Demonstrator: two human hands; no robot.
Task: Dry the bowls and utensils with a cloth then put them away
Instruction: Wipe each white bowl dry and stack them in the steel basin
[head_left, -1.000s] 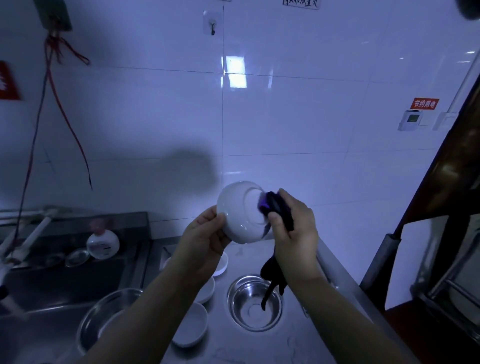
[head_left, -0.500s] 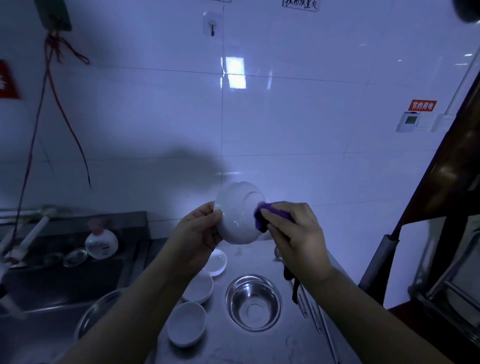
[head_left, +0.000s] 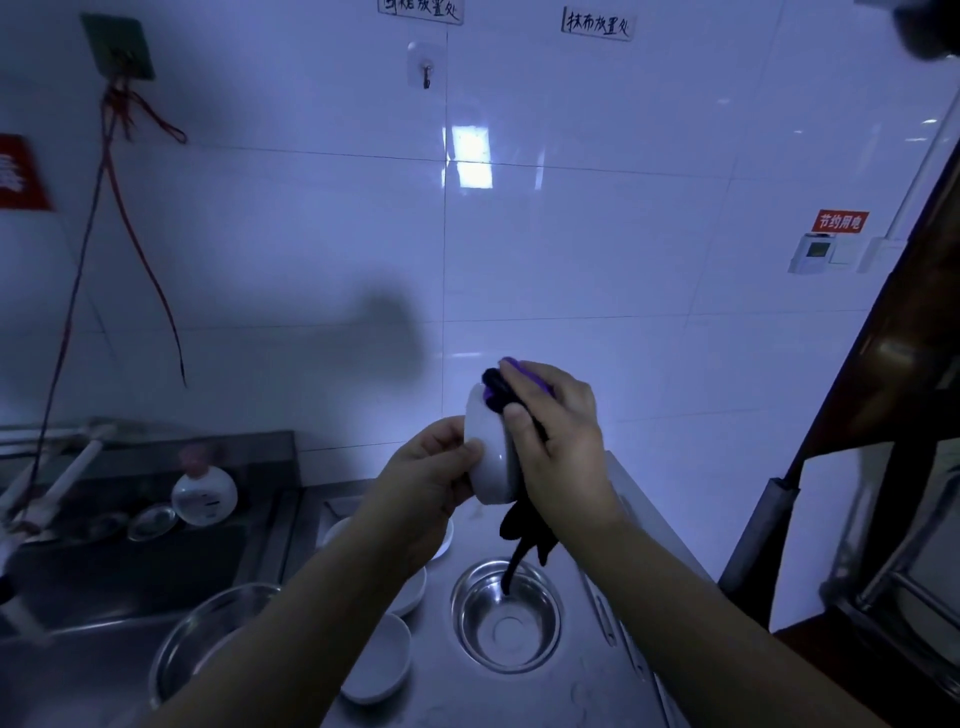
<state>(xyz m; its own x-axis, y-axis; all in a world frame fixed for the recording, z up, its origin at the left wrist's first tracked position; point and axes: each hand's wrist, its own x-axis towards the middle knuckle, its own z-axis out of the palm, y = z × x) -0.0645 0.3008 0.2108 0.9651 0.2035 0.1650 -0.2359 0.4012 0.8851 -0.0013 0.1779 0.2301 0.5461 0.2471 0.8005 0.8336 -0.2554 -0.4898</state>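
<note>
A small white bowl (head_left: 488, 457) is held up edge-on above the desk (head_left: 587, 670), in front of the tiled wall. It is gripped at its near rim by the left hand (head_left: 431, 467), thumb on the outer wall. A dark cloth with a purple edge (head_left: 501, 392) is pinched in the right hand (head_left: 558, 441) and pressed against the bowl's far side; its loose tail hangs down over a steel bowl (head_left: 506, 616). More white bowls (head_left: 379, 660) are seen on the desk below.

The bowl is judged light, rigid and breakable; the glaze is probably slick if wet, so a hold across the rim is advised. The cloth is soft and limp. Drying of this bowl is judged under way; putting away is not yet done.
</note>
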